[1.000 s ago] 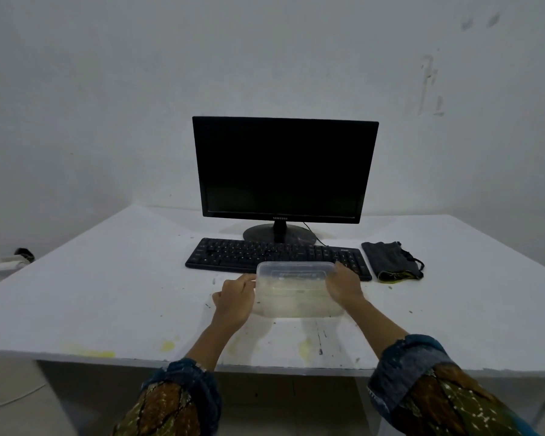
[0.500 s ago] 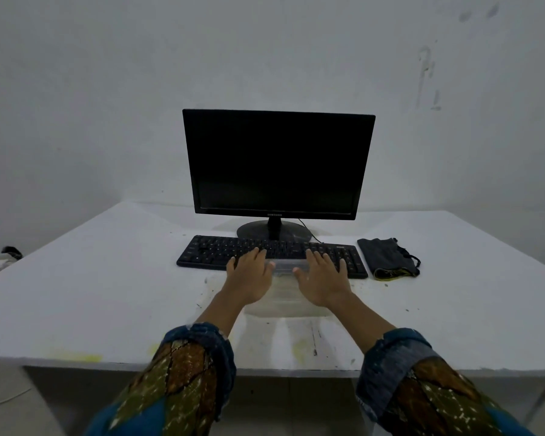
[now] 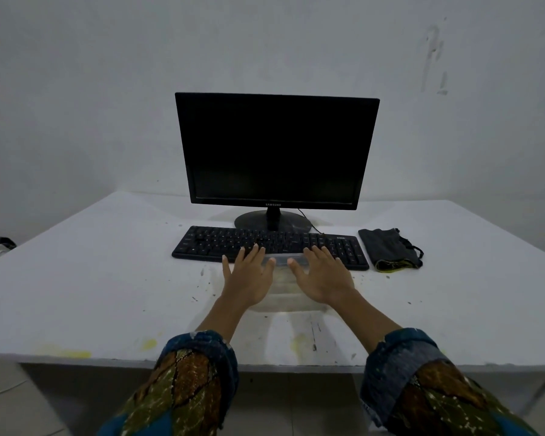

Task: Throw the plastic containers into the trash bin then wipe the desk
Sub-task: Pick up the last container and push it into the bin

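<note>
Since the frame a second earlier, both hands had been shifted from the ends of the clear plastic container (image 3: 282, 283) onto its top. The left hand (image 3: 247, 278) and the right hand (image 3: 323, 276) were laid flat on the lid, palms down, fingers spread apart and clamped on nothing. The container was set on the white desk (image 3: 92, 278), between the near edge and the black keyboard (image 3: 269, 245), its far rim just beside the keyboard's front edge.

A slip was judged likely if the container were lifted from flat palms alone, since its smooth walls were not gripped. It could also be pushed forward into the keyboard. If the lid was pressed unevenly, the thin plastic could buckle.

Open room was seen to the left of the hands, where the desk was bare but speckled and stained yellow near the front edge. To the right, a dark cloth (image 3: 390, 250) lay just beside the keyboard. A monitor (image 3: 276, 151) stood behind. No trash bin was seen.
</note>
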The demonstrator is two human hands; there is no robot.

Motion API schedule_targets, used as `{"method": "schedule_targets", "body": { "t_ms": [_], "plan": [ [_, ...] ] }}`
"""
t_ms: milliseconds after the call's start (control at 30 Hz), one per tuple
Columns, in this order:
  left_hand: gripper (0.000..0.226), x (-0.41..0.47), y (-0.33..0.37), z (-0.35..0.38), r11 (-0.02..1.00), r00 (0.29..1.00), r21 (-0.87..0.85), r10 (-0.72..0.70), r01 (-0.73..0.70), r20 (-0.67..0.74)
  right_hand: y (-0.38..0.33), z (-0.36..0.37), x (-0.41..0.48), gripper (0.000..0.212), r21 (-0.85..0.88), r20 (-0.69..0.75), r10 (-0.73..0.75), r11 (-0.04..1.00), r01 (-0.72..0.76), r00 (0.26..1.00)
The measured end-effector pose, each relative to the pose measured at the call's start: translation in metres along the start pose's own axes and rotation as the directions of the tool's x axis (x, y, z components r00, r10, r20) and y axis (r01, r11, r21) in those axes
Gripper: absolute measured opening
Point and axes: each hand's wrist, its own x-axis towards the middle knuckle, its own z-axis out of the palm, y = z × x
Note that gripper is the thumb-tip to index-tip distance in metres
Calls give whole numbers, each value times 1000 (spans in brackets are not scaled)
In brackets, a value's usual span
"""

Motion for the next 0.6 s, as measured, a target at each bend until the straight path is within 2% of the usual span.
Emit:
{"method": "schedule_targets", "body": {
  "t_ms": [67,133,233,333,400,500,600],
  "plan": [
    [58,1,1,0,1000,1000,15,6,-7,16,1,-2,0,75,-17,7,-5,1000,5,1000],
    [57,0,1,1,999,1000,-43,-4,5,23,1,-4,-1,74,10,5,-7,1000,7,1000],
    [54,-1,-1,3,990,1000,-137,-26,24,-10,2,-3,-3,71,133,-7,-4,991,5,1000],
    [55,-2,0,4,990,995,-137,-50,39,-81,4,-1,-5,66,220,-53,11,975,1,999],
    [59,-6,1,5,987,978,-114,-131,114,-162,4,1,-5,63,303,-128,55,953,-14,990],
    [63,-16,1,3,968,944,-4,-246,252,-222,2,6,-11,56,427,-275,222,900,-88,935],
    [63,-22,3,1,957,944,152,-202,247,-262,-2,8,-20,50,357,-376,344,911,-208,860]
  ]
}}
